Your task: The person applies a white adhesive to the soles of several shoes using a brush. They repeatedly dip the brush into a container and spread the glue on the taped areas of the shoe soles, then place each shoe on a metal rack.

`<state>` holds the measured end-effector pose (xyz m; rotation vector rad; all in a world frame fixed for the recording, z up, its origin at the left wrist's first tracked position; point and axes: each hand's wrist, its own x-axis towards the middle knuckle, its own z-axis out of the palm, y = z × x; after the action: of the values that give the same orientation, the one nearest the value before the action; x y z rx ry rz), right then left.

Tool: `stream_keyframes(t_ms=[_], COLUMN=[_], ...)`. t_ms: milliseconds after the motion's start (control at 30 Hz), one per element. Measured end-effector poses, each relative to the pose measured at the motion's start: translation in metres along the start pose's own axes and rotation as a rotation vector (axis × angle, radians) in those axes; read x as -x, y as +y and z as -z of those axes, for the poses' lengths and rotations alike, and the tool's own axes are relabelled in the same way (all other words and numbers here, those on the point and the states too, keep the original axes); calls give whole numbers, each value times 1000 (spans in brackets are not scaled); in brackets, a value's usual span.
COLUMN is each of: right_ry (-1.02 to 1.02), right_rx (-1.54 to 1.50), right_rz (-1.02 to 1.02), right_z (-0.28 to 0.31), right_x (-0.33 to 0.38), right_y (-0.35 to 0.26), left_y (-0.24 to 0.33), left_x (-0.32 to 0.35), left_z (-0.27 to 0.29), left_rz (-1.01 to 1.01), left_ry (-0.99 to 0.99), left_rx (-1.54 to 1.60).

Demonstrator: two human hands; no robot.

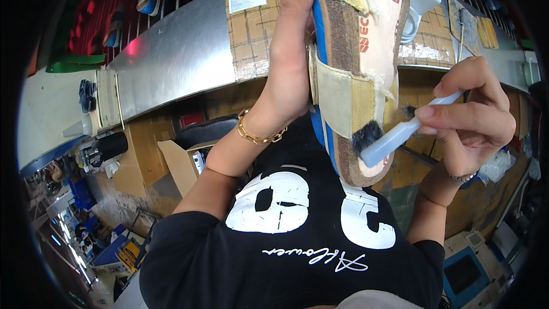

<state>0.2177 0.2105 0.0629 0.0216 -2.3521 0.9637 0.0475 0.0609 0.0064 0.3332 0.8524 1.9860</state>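
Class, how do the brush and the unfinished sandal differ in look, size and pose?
The brush has a pale handle and black bristles; the unfinished sandal has a brown edge and cream straps. The brush looks much smaller than the sandal. The brush slants in the right hand; the sandal extends lengthwise beside the left hand. Both are handheld.

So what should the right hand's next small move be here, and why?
Probably a short stroke of the brush along the lower edge of the cream strap: the right hand already has its black bristles there, and the left hand holds the sandal sole by its other side.
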Motion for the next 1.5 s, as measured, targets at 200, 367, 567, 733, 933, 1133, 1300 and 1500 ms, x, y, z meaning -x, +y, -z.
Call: stream_keyframes(t_ms=[200, 367, 567, 733, 933, 1133, 1300, 1500], right_ry=[7, 201, 212, 254, 374, 271, 397, 285], right_rx=[-196, 34, -129, -15, 278, 220, 101, -21], right_rz=[129, -55, -411, -316, -156, -60, -109, -87], right_z=[-2, -19, -25, -35, -47, -35, -36, -33], right_x=[-25, -24, 0, 0, 11, 10, 3, 5], right_y=[14, 12, -13, -25, -30, -33, -21, -14], left_y=[-8, 5, 23, 18, 15, 12, 12, 14], left_x=[-8, -13, -16, -20, -23, -25, -27, -27], left_z=[2, -3, 12, 21, 21, 23, 24, 26], left_rz=[-43, -244, -338, -320, -298, -287, -286, -278], left_ry=[-4, -23, 26, 31, 29, 25, 33, 28], left_rx=[73, -187, -398, -395, -388, -393, -394, -379])
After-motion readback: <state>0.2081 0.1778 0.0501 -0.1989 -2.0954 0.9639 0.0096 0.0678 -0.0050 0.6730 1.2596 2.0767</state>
